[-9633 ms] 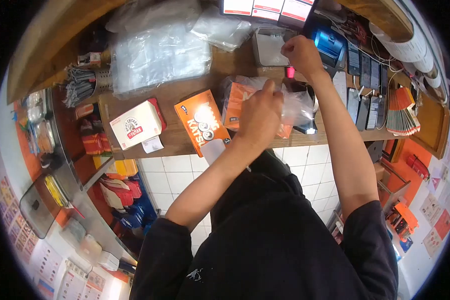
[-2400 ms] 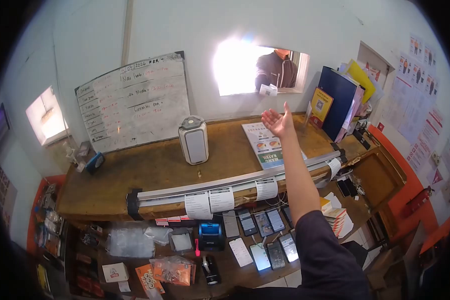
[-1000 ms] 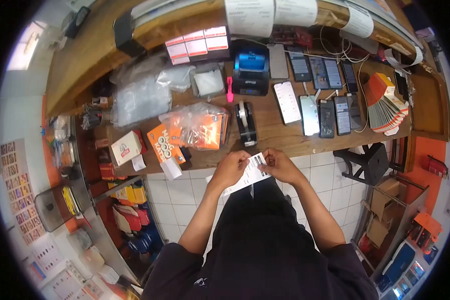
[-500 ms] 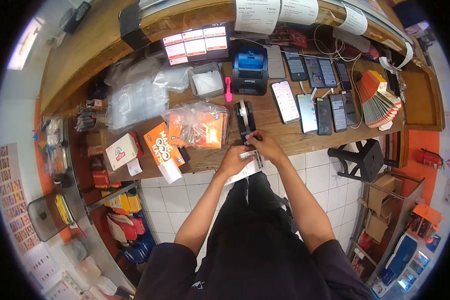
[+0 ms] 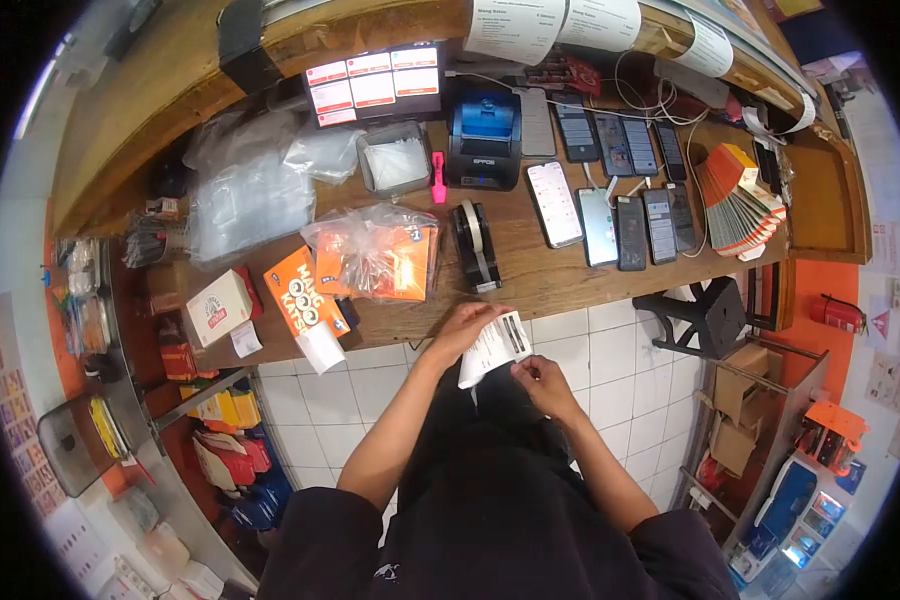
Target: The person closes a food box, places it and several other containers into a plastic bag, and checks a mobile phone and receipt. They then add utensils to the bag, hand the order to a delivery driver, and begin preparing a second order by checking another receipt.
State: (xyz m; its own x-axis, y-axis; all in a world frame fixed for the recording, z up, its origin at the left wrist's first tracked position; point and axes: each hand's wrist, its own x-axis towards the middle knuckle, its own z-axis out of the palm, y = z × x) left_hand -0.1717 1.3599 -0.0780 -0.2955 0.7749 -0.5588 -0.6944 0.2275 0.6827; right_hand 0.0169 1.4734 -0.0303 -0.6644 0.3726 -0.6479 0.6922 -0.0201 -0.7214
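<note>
My left hand [image 5: 464,332] is closed on the top left edge of a white printed receipt [image 5: 496,351], which I hold just off the table's front edge. My right hand [image 5: 547,388] has its fingers pinched together at the receipt's lower right corner; whatever is between them is too small to make out. Beyond the hands, on the table, stands a black tape dispenser [image 5: 477,245] with a roll of tape. Left of it sits an orange box in a knotted clear plastic bag [image 5: 375,255].
Several phones [image 5: 600,225] lie to the right of a blue-topped receipt printer [image 5: 484,140]. An orange box [image 5: 302,295] and a white box [image 5: 220,307] stand at the table's left. A black stool [image 5: 705,315] is below the right side. Printed receipts [image 5: 515,28] hang from the shelf above.
My right hand has left the tape dispenser and come down toward me to the receipt's lower corner. The receipt is turned more face up in my left hand.
</note>
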